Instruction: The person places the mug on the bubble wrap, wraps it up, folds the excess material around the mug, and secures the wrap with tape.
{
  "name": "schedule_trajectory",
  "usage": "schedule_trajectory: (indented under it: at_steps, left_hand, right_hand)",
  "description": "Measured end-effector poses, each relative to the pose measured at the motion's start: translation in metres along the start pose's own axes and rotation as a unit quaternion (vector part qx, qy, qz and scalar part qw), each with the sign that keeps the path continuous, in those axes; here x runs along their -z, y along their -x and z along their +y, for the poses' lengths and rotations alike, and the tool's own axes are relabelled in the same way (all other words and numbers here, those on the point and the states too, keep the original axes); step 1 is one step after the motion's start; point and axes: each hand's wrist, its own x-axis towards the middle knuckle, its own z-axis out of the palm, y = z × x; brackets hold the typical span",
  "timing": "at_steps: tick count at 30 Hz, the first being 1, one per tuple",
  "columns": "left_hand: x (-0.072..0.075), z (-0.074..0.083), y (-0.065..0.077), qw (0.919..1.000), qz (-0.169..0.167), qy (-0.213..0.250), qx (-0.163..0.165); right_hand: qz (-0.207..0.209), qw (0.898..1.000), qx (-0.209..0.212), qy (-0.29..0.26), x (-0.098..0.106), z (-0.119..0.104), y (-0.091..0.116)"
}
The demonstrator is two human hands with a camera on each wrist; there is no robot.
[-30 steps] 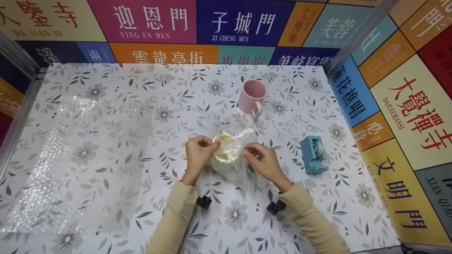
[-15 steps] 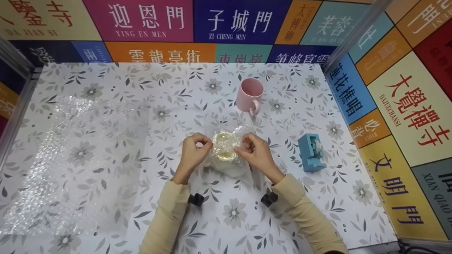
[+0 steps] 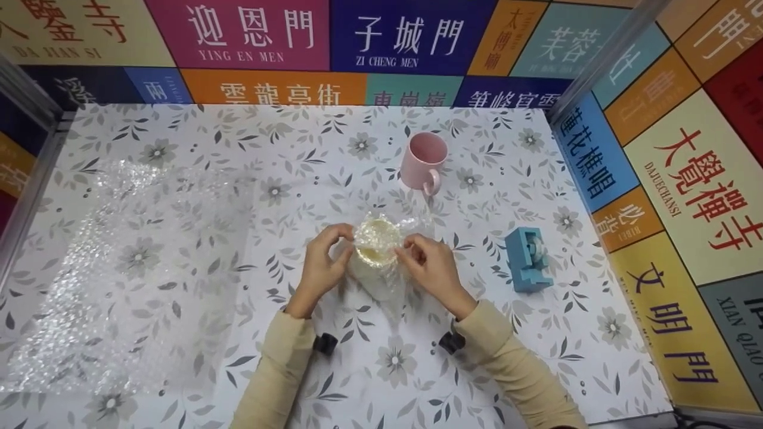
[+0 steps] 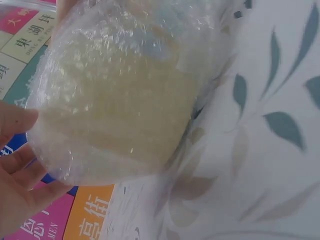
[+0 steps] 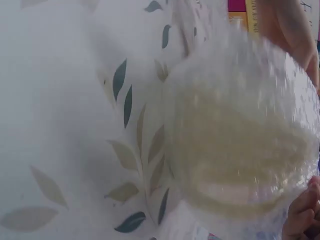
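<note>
A pale yellow mug (image 3: 374, 255), loosely covered in clear bubble wrap (image 3: 381, 286), stands mid-table between the hands. Through the film in the right wrist view, a curved band like a handle shows at the mug's side (image 5: 235, 150). My left hand (image 3: 322, 262) is at the left of the rim, thumb and fingers spread apart; in the left wrist view its fingertips (image 4: 57, 189) touch the wrap. My right hand (image 3: 435, 265) pinches the wrap at the right of the rim, its fingers (image 5: 302, 212) curled.
A pink mug (image 3: 417, 167) stands behind the wrapped one. To the right sits a blue tape dispenser (image 3: 518, 262) with a roll in it. A large sheet of bubble wrap (image 3: 89, 286) lies on the left. Printed panels (image 3: 256, 36) border the table at the back and sides.
The left thumb and fingers have parted from their pinch on the wrap. My right hand has moved slightly inward against the rim, and the wrap over the top has shifted.
</note>
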Motion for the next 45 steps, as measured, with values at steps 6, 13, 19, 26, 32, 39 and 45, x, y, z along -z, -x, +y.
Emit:
schedule_trajectory:
  at_steps: [6, 13, 19, 26, 32, 39, 45]
  left_hand:
    - [0.003, -0.004, -0.013, 0.9991, 0.009, -0.039, -0.014]
    - [0.004, -0.009, -0.019, 0.999, -0.018, -0.035, -0.023]
    - [0.006, -0.01, -0.022, 0.9979, -0.04, -0.04, -0.033]
    - [0.004, -0.01, -0.023, 0.9973, -0.021, -0.051, -0.049]
    - [-0.007, 0.004, -0.011, 0.9932, 0.074, -0.087, -0.018]
    - [-0.017, 0.031, 0.003, 0.9736, 0.102, -0.053, 0.197]
    - [-0.012, 0.033, -0.002, 0.9625, 0.061, -0.03, 0.263]
  right_hand:
    - [-0.008, 0.987, 0.074, 0.14, 0.009, -0.011, -0.013]
    - [-0.11, 0.988, -0.005, 0.112, 0.019, -0.012, -0.048]
    - [-0.246, 0.964, -0.101, 0.004, 0.019, -0.001, -0.068]
    - [-0.237, 0.964, -0.089, -0.086, 0.01, 0.005, -0.068]
    - [-0.21, 0.966, -0.091, -0.118, 0.004, 0.005, -0.067]
    - [-0.188, 0.953, -0.126, -0.202, 0.004, 0.001, -0.064]
    - [-0.169, 0.944, -0.155, -0.238, 0.013, -0.025, -0.059]
